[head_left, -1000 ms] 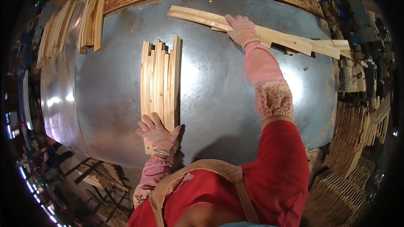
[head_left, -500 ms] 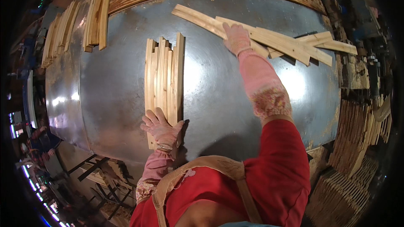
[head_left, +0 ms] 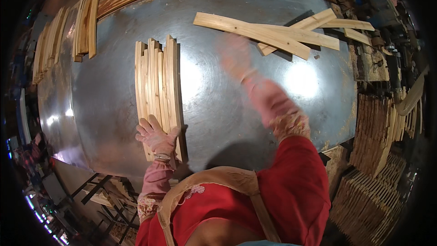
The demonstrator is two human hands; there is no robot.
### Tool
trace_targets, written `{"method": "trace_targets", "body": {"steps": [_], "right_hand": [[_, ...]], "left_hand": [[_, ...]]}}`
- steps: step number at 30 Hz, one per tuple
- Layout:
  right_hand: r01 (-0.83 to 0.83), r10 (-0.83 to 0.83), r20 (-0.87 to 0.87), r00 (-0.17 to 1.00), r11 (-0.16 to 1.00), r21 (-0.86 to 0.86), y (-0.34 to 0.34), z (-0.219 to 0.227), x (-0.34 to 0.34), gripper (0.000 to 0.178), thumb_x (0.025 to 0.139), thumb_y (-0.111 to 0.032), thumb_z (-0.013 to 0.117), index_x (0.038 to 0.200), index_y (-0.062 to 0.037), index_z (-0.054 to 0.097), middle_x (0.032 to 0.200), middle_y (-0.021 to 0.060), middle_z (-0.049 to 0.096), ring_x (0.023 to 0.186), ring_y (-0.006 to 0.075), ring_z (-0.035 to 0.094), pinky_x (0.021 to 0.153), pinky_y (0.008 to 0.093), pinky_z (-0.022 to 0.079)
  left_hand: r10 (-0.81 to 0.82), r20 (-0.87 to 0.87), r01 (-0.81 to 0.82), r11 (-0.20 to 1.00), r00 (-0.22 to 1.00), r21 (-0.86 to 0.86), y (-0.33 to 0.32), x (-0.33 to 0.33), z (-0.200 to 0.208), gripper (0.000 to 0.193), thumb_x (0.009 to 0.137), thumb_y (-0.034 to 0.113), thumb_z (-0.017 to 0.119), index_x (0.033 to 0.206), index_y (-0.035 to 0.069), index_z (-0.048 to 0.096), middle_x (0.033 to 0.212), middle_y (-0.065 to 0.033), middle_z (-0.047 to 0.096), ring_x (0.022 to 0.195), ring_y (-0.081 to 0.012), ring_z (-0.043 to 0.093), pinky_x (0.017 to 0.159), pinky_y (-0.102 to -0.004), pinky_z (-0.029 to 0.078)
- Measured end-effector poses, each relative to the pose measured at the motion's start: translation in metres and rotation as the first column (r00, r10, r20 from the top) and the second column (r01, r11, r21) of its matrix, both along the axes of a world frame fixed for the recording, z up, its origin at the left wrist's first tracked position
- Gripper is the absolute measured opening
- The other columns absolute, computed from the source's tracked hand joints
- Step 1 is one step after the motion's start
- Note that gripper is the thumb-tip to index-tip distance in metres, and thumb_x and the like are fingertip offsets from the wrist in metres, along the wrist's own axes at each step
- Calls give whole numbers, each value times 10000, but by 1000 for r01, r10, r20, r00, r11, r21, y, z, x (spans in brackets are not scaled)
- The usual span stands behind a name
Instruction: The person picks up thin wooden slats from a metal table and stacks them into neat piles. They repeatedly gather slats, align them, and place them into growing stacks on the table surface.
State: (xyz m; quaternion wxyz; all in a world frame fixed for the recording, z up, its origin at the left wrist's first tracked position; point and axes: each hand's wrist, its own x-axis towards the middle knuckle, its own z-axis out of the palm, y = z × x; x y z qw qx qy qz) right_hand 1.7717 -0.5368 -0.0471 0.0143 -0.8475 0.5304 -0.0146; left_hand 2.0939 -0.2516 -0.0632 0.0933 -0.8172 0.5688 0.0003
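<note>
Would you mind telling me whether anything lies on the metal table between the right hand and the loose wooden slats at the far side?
Nothing visible does: only bare metal table separates the blurred right hand from the loose slats.

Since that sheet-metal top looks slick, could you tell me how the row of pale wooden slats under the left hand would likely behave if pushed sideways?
The row of pale wooden slats would probably slide easily on the shiny metal tabletop. Being loose, separate strips with uneven ends, they may fan apart rather than move together. They look thin and straight, so likely stiff and light; the left hand pressing their near ends should steady them.
</note>
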Motion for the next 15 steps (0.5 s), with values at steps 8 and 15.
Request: {"method": "trace_targets", "body": {"steps": [8,15], "right_hand": [[166,-209,36,977,860,483,-10,20,-56,630,1032,-396,600,1579,-107,481,1275,188,726,1208,374,701,1071,531,536],[-77,-114,137,984,424,902,158,14,131,913,1078,-571,485,1694,26,174,1030,245,757,1052,383,765,959,523,595]], "left_hand": [[-10,-128,8,1000,992,-20,-13,-11,33,1155,780,849,638,1569,22,474,1587,-326,412,1452,-512,350,1170,-718,201],[-20,-27,19,1000,999,-23,-10,-4,27,1151,811,873,560,1580,23,456,1582,-308,418,1385,-502,396,1125,-716,234]]}}
